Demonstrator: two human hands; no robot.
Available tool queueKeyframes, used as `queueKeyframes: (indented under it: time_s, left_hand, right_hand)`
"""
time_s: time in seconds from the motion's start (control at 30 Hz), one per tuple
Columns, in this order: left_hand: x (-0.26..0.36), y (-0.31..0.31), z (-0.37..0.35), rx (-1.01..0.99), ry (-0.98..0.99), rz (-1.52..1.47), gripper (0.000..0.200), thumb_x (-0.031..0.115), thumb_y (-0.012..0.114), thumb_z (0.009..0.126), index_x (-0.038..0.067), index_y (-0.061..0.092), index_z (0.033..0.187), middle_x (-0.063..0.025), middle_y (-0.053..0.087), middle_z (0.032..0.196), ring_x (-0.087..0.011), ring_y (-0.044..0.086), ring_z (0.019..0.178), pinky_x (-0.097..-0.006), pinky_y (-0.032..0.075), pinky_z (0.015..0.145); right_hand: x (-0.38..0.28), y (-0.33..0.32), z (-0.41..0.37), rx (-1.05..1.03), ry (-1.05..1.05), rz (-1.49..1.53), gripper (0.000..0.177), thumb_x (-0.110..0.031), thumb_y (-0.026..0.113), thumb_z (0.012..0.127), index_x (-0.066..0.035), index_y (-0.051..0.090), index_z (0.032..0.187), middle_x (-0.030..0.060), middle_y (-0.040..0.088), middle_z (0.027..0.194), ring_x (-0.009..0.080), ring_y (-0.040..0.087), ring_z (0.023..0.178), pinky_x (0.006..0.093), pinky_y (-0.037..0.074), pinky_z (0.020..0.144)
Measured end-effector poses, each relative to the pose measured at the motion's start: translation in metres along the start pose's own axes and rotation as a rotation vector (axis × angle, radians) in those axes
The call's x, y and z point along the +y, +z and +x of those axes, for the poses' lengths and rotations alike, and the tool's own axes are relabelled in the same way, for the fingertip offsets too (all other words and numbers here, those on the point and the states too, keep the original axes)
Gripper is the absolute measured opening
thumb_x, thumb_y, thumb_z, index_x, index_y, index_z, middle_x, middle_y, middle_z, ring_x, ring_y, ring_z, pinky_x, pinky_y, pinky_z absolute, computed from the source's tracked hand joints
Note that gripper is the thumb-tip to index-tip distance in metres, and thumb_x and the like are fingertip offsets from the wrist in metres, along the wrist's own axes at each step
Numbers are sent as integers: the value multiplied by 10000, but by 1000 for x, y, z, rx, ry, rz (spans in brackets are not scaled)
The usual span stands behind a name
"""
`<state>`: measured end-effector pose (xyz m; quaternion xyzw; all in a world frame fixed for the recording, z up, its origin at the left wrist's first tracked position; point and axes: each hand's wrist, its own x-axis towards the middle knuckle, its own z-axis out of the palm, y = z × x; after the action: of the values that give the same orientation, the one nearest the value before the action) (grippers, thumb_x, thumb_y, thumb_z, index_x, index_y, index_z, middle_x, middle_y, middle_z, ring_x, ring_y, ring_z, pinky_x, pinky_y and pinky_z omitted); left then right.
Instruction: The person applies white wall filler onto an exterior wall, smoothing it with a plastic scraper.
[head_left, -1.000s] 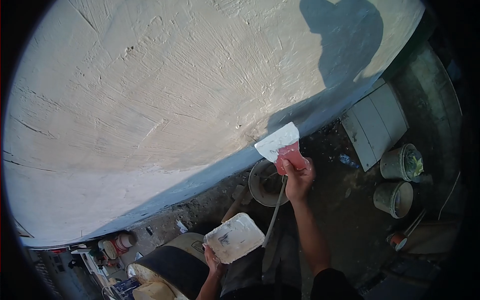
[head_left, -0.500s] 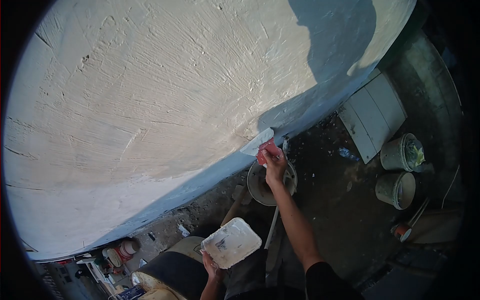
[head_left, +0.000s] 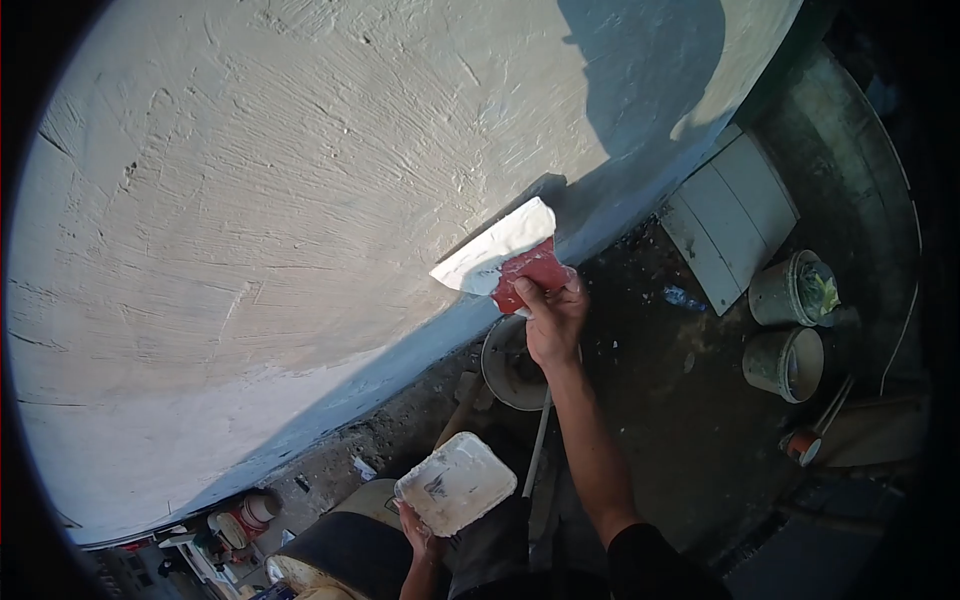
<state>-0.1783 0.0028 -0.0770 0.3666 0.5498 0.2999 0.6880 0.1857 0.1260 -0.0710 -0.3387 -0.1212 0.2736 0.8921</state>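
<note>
My right hand (head_left: 553,318) grips a putty knife by its red handle (head_left: 530,274). White paste covers the wide blade (head_left: 500,246), whose edge is right at the rough plastered wall (head_left: 330,200). Down near my lap, my left hand (head_left: 418,528) is closed on the edge of a shallow white tray (head_left: 458,484) smeared with paste. A round bucket (head_left: 512,378) stands below my right hand, partly hidden by the forearm.
Two buckets (head_left: 782,366) (head_left: 785,290) stand on the dark floor at the right, by white panels (head_left: 730,222) leaning near the wall. A plastic bottle (head_left: 683,298) lies on the floor. A dark drum (head_left: 345,550) is beside my left arm; clutter fills the lower left.
My right hand has raised the putty knife up and left along the wall, and its paste-covered blade now shows broadly in sunlight. My left hand and the tray stay nearly in place.
</note>
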Motion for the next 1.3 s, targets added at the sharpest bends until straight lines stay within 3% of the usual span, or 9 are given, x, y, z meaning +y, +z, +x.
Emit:
queueKeyframes:
  time_s: [0.13,0.27,0.37,0.57,0.77,0.97,1.07,1.17,1.3]
  left_hand:
    - [2,2,0,-14,42,76,1153,797,596,669,45,186,1442,-136,382,1373,-298,446,1252,-467,395,1042]
    - [-5,-3,-1,-30,84,100,1187,820,592,643,42,186,1442,-133,389,1367,-293,446,1253,-460,400,1038]
    - [2,13,0,24,179,289,1058,850,391,744,-15,324,1349,-149,511,1235,-254,563,1104,-403,482,933]
    - [1,6,1,-112,122,210,1104,801,543,709,48,201,1440,-125,394,1370,-288,445,1258,-462,391,1049]
    - [0,11,4,-84,42,98,967,755,465,804,63,226,1435,-124,399,1371,-289,439,1263,-458,379,1061]
    - [0,21,5,3,123,232,1140,875,425,695,-28,273,1373,-162,464,1280,-269,520,1161,-420,452,976]
    - [1,27,6,52,1,85,1105,860,417,719,-17,277,1375,-162,466,1277,-271,520,1161,-417,450,978]
    - [-10,7,6,-172,167,239,1044,796,466,764,56,187,1446,-117,382,1385,-281,437,1267,-449,372,1063]
    - [-7,17,6,-79,6,107,1082,816,457,748,44,167,1449,-118,374,1386,-271,437,1266,-443,375,1062]
  right_hand:
    - [28,-14,16,133,94,-43,234,12,710,817,-29,601,1020,57,678,948,102,628,838,263,509,769]
    - [89,-116,8,336,254,-123,270,-54,739,810,-36,593,1035,49,650,971,114,621,845,273,519,728]
    - [97,-159,-12,381,284,-210,275,-20,719,815,-75,582,1048,35,636,972,119,625,847,265,523,693]
    - [49,-134,-14,190,167,-42,296,-36,725,816,-44,579,1073,37,636,982,124,622,876,279,522,767]
    - [5,-55,39,-20,32,-59,252,0,701,828,-43,594,1052,45,658,980,112,622,870,271,518,764]
    - [52,-104,47,192,222,-73,227,-13,706,825,-52,607,1026,34,653,959,106,622,847,264,515,727]
    - [67,-139,34,259,217,-133,254,-35,725,812,-55,605,1035,36,647,970,115,624,852,267,519,716]
    - [64,-161,20,297,276,-184,278,-48,730,811,-64,601,1057,40,638,1011,126,621,886,293,524,755]
    - [46,-164,10,236,246,-245,279,-53,719,821,-66,594,1069,33,628,999,123,614,886,305,526,756]
